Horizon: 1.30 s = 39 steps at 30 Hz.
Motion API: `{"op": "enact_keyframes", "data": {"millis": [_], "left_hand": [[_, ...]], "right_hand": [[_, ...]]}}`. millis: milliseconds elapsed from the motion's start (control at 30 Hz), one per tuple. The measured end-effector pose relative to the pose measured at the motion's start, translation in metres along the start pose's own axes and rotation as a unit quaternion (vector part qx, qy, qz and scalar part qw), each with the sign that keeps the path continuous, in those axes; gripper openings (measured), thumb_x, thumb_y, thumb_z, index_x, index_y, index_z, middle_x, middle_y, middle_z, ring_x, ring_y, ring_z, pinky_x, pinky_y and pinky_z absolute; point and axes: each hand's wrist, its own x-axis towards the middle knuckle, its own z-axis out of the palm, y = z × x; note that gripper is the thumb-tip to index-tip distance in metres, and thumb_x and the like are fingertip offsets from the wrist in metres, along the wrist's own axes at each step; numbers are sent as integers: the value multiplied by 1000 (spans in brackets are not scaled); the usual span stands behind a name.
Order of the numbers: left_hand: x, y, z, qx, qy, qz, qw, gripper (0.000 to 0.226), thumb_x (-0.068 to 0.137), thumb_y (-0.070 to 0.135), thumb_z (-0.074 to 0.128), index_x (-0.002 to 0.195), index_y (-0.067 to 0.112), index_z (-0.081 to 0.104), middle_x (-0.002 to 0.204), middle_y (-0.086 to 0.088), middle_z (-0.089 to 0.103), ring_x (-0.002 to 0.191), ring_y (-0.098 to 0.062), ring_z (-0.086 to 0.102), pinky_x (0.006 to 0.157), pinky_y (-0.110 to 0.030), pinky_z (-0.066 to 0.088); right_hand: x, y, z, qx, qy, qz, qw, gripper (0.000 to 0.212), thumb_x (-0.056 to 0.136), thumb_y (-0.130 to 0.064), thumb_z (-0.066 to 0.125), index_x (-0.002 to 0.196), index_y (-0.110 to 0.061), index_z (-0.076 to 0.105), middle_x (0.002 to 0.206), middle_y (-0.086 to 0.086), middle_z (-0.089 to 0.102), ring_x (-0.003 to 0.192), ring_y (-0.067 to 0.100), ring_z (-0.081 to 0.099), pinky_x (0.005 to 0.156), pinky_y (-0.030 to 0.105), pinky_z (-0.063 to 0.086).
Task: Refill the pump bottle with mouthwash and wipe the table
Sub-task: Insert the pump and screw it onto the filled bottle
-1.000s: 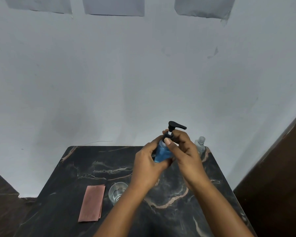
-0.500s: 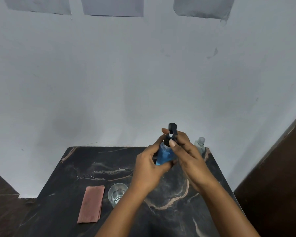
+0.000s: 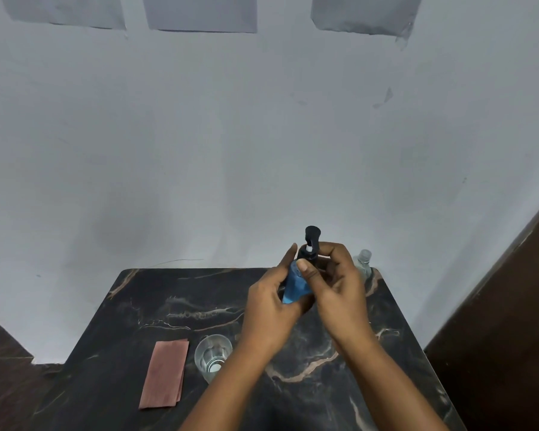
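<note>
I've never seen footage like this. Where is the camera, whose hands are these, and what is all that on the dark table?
There is no machine here. The camera sits on a person's head and looks forward and down, so the two bare arms coming in from the bottom are that person's own. The left hand grips the body of a blue pump bottle, held above the table. The right hand is closed around the bottle's black pump top, most likely turning it. On the dark marbled table lie a folded reddish-brown cloth and, just right of it, a clear glass. A small clear bottle stands at the far edge, partly hidden behind the right hand. Behind everything is a plain pale wall.
</note>
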Motion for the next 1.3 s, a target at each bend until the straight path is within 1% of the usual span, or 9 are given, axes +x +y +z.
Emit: {"op": "enact_keyframes", "data": {"millis": [100, 200, 300, 567, 700, 800, 933, 1133, 1300], "left_hand": [[0, -3, -4, 1, -37, -8, 999, 79, 79, 22, 77, 146, 41, 40, 114, 14, 72, 102, -2, 69, 89, -34, 59], [1, -5, -12, 7, -92, -20, 996, 84, 79, 24, 77, 146, 49, 32, 117, 15, 70, 107, -4, 68, 93, -29, 55], [2, -5, -20, -8, -139, -39, 989, 65, 78, 34, 78, 135, 43, 49, 121, 12, 69, 112, -9, 66, 100, -40, 52], [0, -5, -17, -7, -111, -15, 994, 49, 84, 31, 71, 128, 38, 54, 118, 10, 70, 112, -9, 66, 100, -40, 52], [-2, -4, -13, 6, -80, 8, 997, 50, 83, 31, 69, 127, 48, 51, 118, 14, 69, 111, -4, 65, 97, -33, 53], [-6, -1, -9, 27, -61, 27, 997, 54, 85, 31, 67, 129, 55, 46, 119, 20, 67, 111, 0, 64, 94, -21, 52], [-7, -3, -10, 3, -73, 15, 997, 55, 85, 29, 67, 135, 44, 49, 122, 15, 67, 114, -5, 64, 96, -25, 53], [-5, -7, -28, -43, -159, -31, 986, 57, 88, 27, 71, 139, 35, 48, 132, 11, 62, 125, -9, 58, 105, -34, 48], [-7, -5, -16, 17, -126, -1, 992, 54, 88, 30, 66, 135, 40, 41, 128, 17, 61, 120, -6, 59, 103, -38, 49]], "right_hand": [[0, -3, -4, 3, -43, 22, 999, 24, 87, -17, 69, 110, -23, 63, 115, 12, 63, 107, 27, 64, 95, 52, 51], [6, -11, -18, 21, -169, 33, 985, 33, 91, -23, 61, 123, -21, 64, 123, 7, 56, 115, 25, 61, 99, 41, 52], [11, -18, -27, 6, -257, 29, 966, 33, 96, -19, 53, 128, -17, 62, 127, 9, 55, 122, 21, 57, 102, 33, 48], [5, -8, -6, -33, -105, -4, 994, 18, 93, -10, 62, 106, -19, 69, 104, -6, 64, 105, 13, 64, 90, 29, 52], [-3, -4, 7, -30, -23, -19, 999, 22, 92, -13, 64, 106, -29, 70, 104, -12, 62, 103, 9, 65, 87, 21, 51], [-6, 0, 10, -5, 7, 1, 1000, 17, 92, -24, 64, 106, -32, 70, 106, -11, 62, 103, 8, 65, 89, 26, 52], [-6, -1, 4, 10, -33, 31, 999, 27, 84, -36, 62, 109, -28, 70, 112, 2, 64, 106, 13, 66, 91, 29, 52], [11, -14, -26, -40, -254, 24, 966, 36, 94, -24, 55, 129, -19, 62, 124, 4, 59, 123, 11, 56, 102, 24, 45], [5, -8, -17, -20, -192, 17, 981, 21, 94, -15, 58, 112, -17, 68, 109, 2, 62, 107, 13, 63, 88, 23, 51]]}}
